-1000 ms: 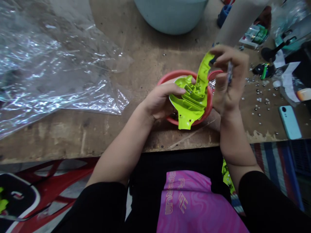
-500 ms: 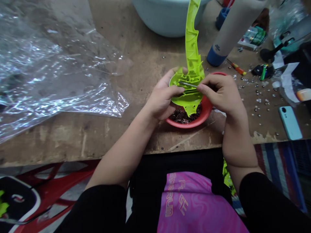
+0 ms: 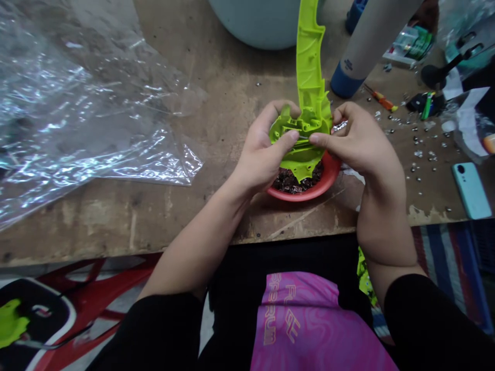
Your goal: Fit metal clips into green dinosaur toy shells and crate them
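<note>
A lime-green plastic shell part (image 3: 309, 77) with a long curved arm stands upright over a red bowl (image 3: 328, 178) of small dark pieces. My left hand (image 3: 263, 152) wraps around the shell's round lower body, thumb pressed on its inner face. My right hand (image 3: 359, 141) pinches a thin metal piece against the ribs inside the shell, fingertip nearly touching my left thumb.
Crumpled clear plastic film (image 3: 77, 113) covers the left of the worn wooden table (image 3: 135, 216). A pale blue basin (image 3: 255, 20) sits at the back. At right lie a grey tube with a blue end (image 3: 367, 41), a small screwdriver (image 3: 381, 100), scattered screws (image 3: 417, 149) and a phone (image 3: 472, 190).
The green shell was swung upright from lying tilted over the bowl. My right hand came down from above and now presses the thin metal piece into the shell's inside.
</note>
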Tool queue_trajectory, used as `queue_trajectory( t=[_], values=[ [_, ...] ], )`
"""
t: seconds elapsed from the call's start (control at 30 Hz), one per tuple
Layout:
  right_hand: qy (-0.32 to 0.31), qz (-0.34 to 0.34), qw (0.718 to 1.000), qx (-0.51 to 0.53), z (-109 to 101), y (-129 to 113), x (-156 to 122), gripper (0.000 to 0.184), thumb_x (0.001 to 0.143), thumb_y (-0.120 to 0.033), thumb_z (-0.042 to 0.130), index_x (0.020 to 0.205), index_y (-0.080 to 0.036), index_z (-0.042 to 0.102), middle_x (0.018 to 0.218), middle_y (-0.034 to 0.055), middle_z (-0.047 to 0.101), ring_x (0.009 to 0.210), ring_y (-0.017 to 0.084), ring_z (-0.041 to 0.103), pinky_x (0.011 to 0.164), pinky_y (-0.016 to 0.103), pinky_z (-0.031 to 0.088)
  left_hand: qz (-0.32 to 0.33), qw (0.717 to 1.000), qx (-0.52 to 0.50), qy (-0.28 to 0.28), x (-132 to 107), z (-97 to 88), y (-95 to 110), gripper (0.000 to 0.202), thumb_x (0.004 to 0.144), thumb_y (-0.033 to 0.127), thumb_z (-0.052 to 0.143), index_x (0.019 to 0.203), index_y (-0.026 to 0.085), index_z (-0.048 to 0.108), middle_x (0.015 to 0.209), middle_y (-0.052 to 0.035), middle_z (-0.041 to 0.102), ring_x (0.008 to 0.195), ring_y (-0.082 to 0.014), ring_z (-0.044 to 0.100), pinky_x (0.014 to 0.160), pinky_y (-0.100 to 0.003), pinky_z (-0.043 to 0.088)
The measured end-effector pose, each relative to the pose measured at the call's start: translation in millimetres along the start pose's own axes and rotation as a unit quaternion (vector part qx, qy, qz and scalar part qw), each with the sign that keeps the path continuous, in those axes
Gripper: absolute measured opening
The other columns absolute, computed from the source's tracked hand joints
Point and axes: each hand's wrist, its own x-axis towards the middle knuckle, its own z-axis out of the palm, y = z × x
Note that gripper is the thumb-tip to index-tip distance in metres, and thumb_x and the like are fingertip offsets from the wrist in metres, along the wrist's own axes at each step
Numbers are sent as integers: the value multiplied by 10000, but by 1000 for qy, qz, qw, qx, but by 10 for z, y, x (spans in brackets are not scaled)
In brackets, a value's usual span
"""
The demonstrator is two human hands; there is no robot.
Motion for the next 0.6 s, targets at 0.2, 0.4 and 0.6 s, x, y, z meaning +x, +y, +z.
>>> queue_trajectory(
  t=[0.2, 0.4, 0.6],
  values=[
    [24, 2, 997, 72, 37, 63, 98, 635, 709, -589, 1074, 951, -261, 588, 732, -33, 592, 732, 191, 625, 641, 338, 547, -13, 1000, -8, -15, -16, -70, 18, 447, 1039, 613, 722, 1323, 303, 570, 1278, -35, 721, 1479, -348, 674, 1122, -531, 649],
    [72, -38, 984, 157, 155, -2, 140, 509, 959, -718, 820, 904, -250, 627, 743, -55, 541, 643, 116, 515, 639, 298, 508, -21, 999, -14, -26, 4, -121, -91, 566, 963, 656, 816, 1290, 286, 539, 1223, -40, 706, 1284, -324, 773, 990, -475, 708],
    [118, -80, 985, 95, 325, -108, 79, 721, 902, -956, 604, 787, -245, 562, 760, -34, 529, 698, 137, 536, 705, 318, 520, 21, 999, 23, 18, -13, -42, -69, 549, 933, 659, 818, 1184, 278, 514, 1223, -35, 660, 1276, -299, 757, 965, -396, 710]
  ],
)
